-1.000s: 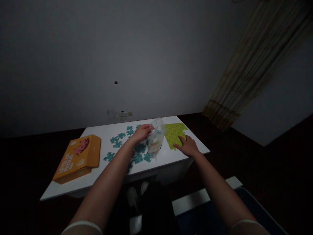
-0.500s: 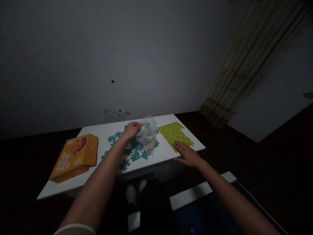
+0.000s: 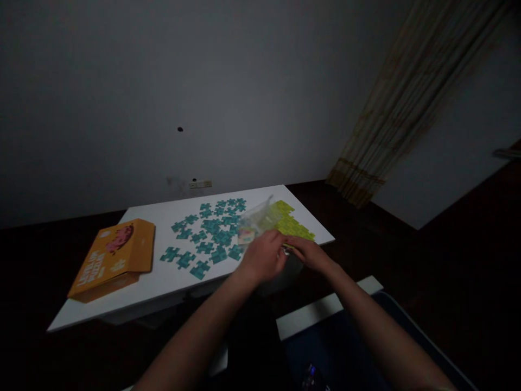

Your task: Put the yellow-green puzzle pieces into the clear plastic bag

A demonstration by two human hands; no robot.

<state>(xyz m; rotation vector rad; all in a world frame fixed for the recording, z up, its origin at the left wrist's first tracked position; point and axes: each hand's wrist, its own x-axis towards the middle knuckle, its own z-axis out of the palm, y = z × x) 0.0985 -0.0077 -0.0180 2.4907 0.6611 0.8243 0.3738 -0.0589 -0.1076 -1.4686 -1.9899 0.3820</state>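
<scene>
My left hand (image 3: 262, 255) is closed on a clear plastic bag (image 3: 257, 222) with a few coloured bits inside, held near the table's front right edge. Right beside it, my right hand (image 3: 306, 252) touches the bag's end, fingers curled toward it. Behind the bag lies a yellow-green assembled puzzle section (image 3: 293, 222). Several teal puzzle pieces (image 3: 207, 233) are scattered over the middle of the white table (image 3: 158, 282).
An orange puzzle box (image 3: 112, 259) lies on the table's left part. A grey wall with a socket (image 3: 199, 184) stands behind. A curtain (image 3: 407, 103) hangs at the right. A white-edged dark object (image 3: 325, 309) sits on the floor below my right arm.
My left hand has carried the bag from above the teal pieces back toward me and to the right. My right hand left the green section and met the bag.
</scene>
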